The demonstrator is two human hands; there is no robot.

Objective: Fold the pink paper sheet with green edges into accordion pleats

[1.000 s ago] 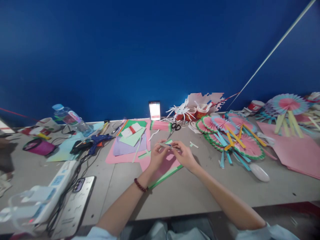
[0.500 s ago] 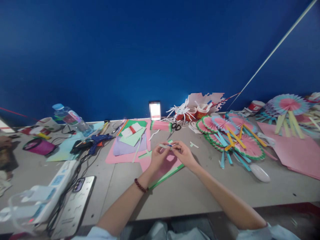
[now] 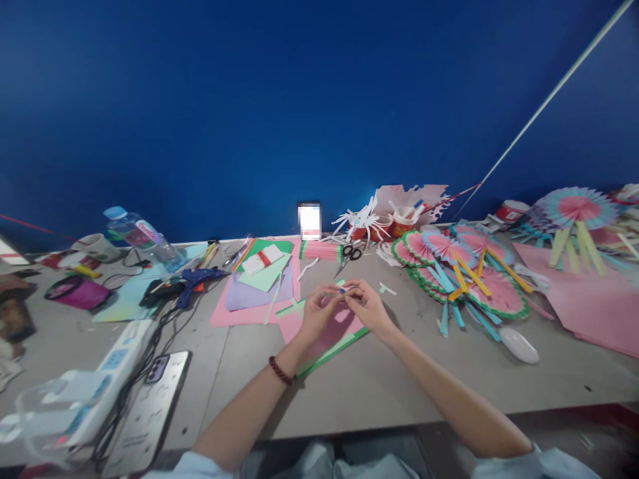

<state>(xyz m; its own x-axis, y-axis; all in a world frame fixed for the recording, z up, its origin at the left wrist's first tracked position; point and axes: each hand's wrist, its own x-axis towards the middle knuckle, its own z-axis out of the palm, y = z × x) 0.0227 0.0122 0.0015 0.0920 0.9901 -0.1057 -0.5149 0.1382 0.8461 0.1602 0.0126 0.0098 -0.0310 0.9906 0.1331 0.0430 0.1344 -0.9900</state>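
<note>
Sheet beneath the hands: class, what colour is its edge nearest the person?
Green: the near edge of the pink sheet, best seen in the head view.

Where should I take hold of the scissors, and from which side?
Probably by the black handles, with the right hand coming from the right. The scissors lie with handles away from the person and blades pointing back toward the hands, while pink folded paper sits close on the handles' left.
</note>
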